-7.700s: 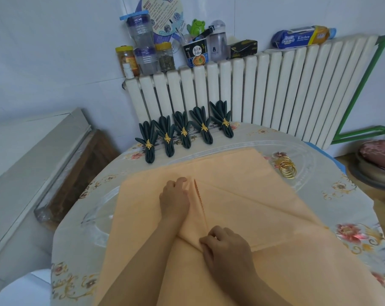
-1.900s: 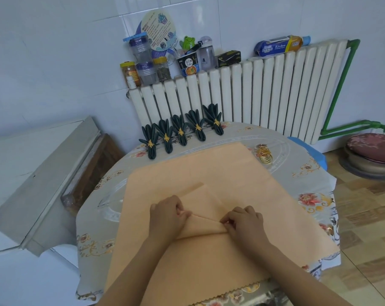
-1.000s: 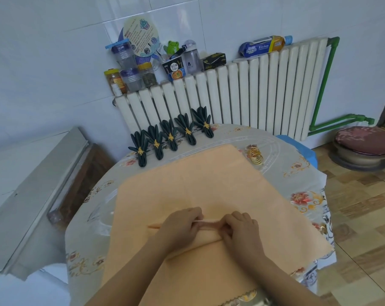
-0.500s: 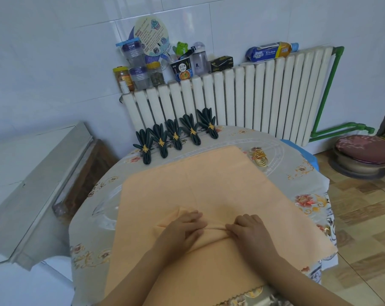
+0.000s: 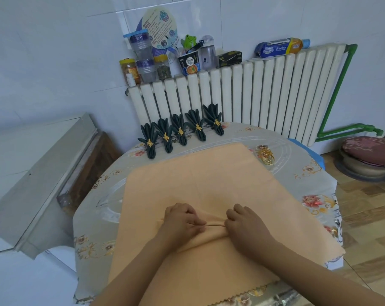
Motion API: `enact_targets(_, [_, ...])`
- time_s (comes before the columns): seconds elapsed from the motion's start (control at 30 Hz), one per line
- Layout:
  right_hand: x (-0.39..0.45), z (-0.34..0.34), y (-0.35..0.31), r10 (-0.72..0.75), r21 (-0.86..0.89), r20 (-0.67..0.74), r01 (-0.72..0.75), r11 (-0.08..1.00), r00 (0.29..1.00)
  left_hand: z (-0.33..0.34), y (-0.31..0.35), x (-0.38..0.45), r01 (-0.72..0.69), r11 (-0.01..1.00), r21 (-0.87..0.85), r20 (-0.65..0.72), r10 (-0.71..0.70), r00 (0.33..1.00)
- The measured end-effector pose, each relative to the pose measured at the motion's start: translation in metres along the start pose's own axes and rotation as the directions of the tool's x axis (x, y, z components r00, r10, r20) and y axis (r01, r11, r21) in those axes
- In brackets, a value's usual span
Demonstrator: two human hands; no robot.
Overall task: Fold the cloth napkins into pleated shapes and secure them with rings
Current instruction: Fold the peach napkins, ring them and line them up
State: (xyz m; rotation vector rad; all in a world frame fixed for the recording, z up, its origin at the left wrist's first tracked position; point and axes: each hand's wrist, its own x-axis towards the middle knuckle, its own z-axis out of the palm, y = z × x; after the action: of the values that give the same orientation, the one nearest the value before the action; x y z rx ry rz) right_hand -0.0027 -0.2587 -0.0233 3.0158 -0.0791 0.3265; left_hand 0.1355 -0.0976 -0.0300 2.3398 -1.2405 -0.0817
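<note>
Round table (image 5: 315, 184) w/ orange cloth (image 5: 198, 180), green napkins (image 5: 180, 131), gold rings (image 5: 267, 156).

White tiled wall (image 5: 54, 51), white radiator (image 5: 253, 96), tan tiled floor (image 5: 368, 217).

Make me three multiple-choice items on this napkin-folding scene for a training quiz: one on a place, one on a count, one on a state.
1. Where do the spare gold rings lie?
A. On the tablecloth beside the far right corner of the orange napkin
B. On top of the radiator
C. Under the left hand

2. How many finished dark green napkins stand in the row?
A. Three
B. Five
C. Seven

3. What are both hands doing?
A. Resting flat, apart from the cloth
B. Lifting a ring
C. Pinching a raised fold of the orange napkin

Answers:
1 A: the rings sit on the tablecloth just off that corner.
2 B: five ringed bundles line the table's far edge.
3 C: the left hand and right hand each have a grip on the ridge between them.
</note>
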Motion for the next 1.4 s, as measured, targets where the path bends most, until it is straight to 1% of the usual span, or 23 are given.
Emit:
enact_targets(0.07, [0.011, -0.009, 0.000, -0.017, 0.113, 0.110, 0.005, 0.994, 0.994, -0.013, 0.009, 0.009, -0.012, 0.985, 0.174, 0.142, -0.014, 0.990])
enact_targets(0.1, [0.017, -0.013, 0.002, -0.007, 0.114, 0.140, -0.009, 0.993, 0.990, -0.020, 0.013, 0.015, -0.022, 0.973, 0.232, 0.206, -0.027, 0.978])
enact_targets(0.13, [0.024, -0.017, 0.004, -0.004, 0.109, 0.189, -0.017, 0.994, 0.982, -0.025, 0.017, 0.022, -0.037, 0.962, 0.272, 0.264, -0.038, 0.964])
enact_targets(0.17, [0.030, -0.018, 0.005, 0.015, 0.112, 0.274, -0.047, 0.993, 0.962, -0.028, 0.021, 0.028, -0.051, 0.953, 0.297, 0.315, -0.047, 0.948])
enact_targets(0.2, [0.034, -0.019, 0.005, 0.032, 0.128, 0.328, -0.078, 0.989, 0.944, -0.030, 0.024, 0.034, -0.064, 0.945, 0.320, 0.361, -0.059, 0.931])
enact_targets(0.27, [0.040, -0.018, 0.006, 0.056, 0.156, 0.370, -0.122, 0.980, 0.927, -0.030, 0.032, 0.044, -0.086, 0.926, 0.368, 0.430, -0.087, 0.899])
enact_targets(0.33, [0.046, -0.016, 0.008, 0.065, 0.227, 0.398, -0.167, 0.960, 0.915, -0.027, 0.036, 0.054, -0.094, 0.912, 0.400, 0.465, -0.113, 0.878])
enact_targets(0.43, [0.052, -0.015, 0.013, 0.073, 0.295, 0.462, -0.231, 0.927, 0.884, -0.024, 0.034, 0.064, -0.055, 0.938, 0.342, 0.527, -0.143, 0.838])
enact_targets(0.53, [0.054, -0.013, 0.017, 0.086, 0.320, 0.502, -0.277, 0.906, 0.861, -0.027, 0.038, 0.067, -0.039, 0.934, 0.355, 0.568, -0.182, 0.803])
enact_targets(0.6, [0.055, -0.013, 0.018, 0.087, 0.306, 0.521, -0.281, 0.910, 0.849, -0.028, 0.040, 0.069, -0.008, 0.925, 0.379, 0.602, -0.240, 0.761])
enact_targets(0.67, [0.056, -0.013, 0.017, 0.054, 0.292, 0.536, -0.246, 0.924, 0.842, -0.030, 0.043, 0.072, -0.048, 0.908, 0.416, 0.636, -0.252, 0.729])
enact_targets(0.73, [0.054, -0.012, 0.015, 0.034, 0.298, 0.532, -0.224, 0.928, 0.846, -0.031, 0.047, 0.073, -0.117, 0.886, 0.448, 0.650, -0.233, 0.723])
enact_targets(0.8, [0.049, -0.010, 0.014, 0.044, 0.299, 0.508, -0.224, 0.928, 0.860, -0.032, 0.050, 0.071, -0.145, 0.880, 0.452, 0.646, -0.211, 0.734])
enact_targets(0.93, [0.036, -0.008, 0.011, 0.070, 0.339, 0.437, -0.236, 0.911, 0.897, -0.039, 0.058, 0.060, -0.135, 0.872, 0.470, 0.595, -0.200, 0.779])
enact_targets(1.03, [0.030, -0.008, 0.006, 0.079, 0.317, 0.413, -0.224, 0.921, 0.907, -0.040, 0.065, 0.053, -0.200, 0.810, 0.552, 0.572, -0.193, 0.797])
enact_targets(1.1, [0.023, -0.008, 0.003, 0.082, 0.286, 0.356, -0.192, 0.939, 0.931, -0.042, 0.074, 0.044, -0.255, 0.751, 0.609, 0.558, -0.177, 0.811])
enact_targets(1.17, [0.016, -0.008, 0.002, 0.091, 0.241, 0.249, -0.152, 0.959, 0.964, -0.044, 0.083, 0.035, -0.280, 0.688, 0.670, 0.496, -0.134, 0.858])
enact_targets(1.23, [0.008, -0.007, 0.001, 0.108, 0.205, 0.063, -0.119, 0.972, 0.992, -0.045, 0.093, 0.025, -0.291, 0.613, 0.734, 0.419, -0.071, 0.905])
enact_targets(1.27, [0.005, -0.007, 0.000, 0.109, 0.201, 0.005, -0.108, 0.974, 0.994, -0.046, 0.098, 0.020, -0.289, 0.583, 0.760, 0.385, -0.044, 0.922])
enact_targets(1.33, [0.000, -0.005, 0.002, 0.110, 0.219, -0.120, -0.082, 0.972, 0.987, -0.045, 0.104, 0.009, -0.287, 0.556, 0.780, 0.351, -0.009, 0.936])
enact_targets(1.37, [-0.005, -0.003, 0.002, 0.099, 0.249, -0.144, -0.061, 0.967, 0.985, -0.044, 0.107, -0.001, -0.293, 0.573, 0.766, 0.354, 0.005, 0.935])
enact_targets(1.4, [-0.010, -0.001, 0.000, 0.076, 0.263, -0.182, -0.026, 0.964, 0.980, -0.045, 0.111, -0.012, -0.309, 0.558, 0.770, 0.372, 0.002, 0.928])
